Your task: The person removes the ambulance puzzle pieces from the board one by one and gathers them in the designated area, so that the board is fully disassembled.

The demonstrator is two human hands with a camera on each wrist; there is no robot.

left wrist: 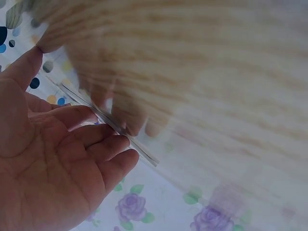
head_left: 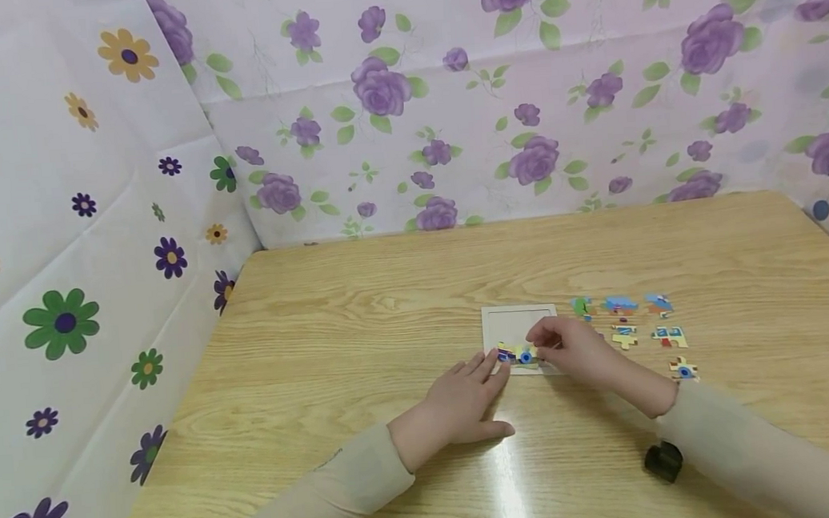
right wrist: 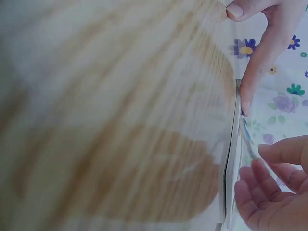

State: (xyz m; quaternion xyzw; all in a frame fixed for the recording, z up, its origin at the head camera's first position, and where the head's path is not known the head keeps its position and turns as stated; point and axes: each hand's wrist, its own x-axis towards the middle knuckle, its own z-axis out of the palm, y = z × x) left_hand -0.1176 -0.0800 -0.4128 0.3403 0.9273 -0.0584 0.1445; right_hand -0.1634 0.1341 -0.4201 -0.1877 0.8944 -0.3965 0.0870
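A white puzzle frame (head_left: 490,327) lies on the table, with colourful jigsaw pieces along its near side. My left hand (head_left: 464,400) lies with fingers stretched, its fingertips at the frame's near left corner, touching a yellow and purple piece (head_left: 505,352). The right hand (head_left: 572,348) is over the frame's right part and pinches a yellow puzzle piece with a blue wheel (head_left: 525,355) between thumb and forefinger. From the right wrist view, that puzzle piece (right wrist: 248,136) appears tilted, edge-on, above the frame. The left wrist view shows the left palm (left wrist: 57,163) and fingers at the frame edge.
Several loose puzzle pieces lie right of the frame, among them a blue one (head_left: 621,304), a yellow and red one (head_left: 670,336) and one with a wheel (head_left: 684,369). A black object (head_left: 664,461) sits by the right sleeve. Flowered cloth (head_left: 393,156) lines the table's back.
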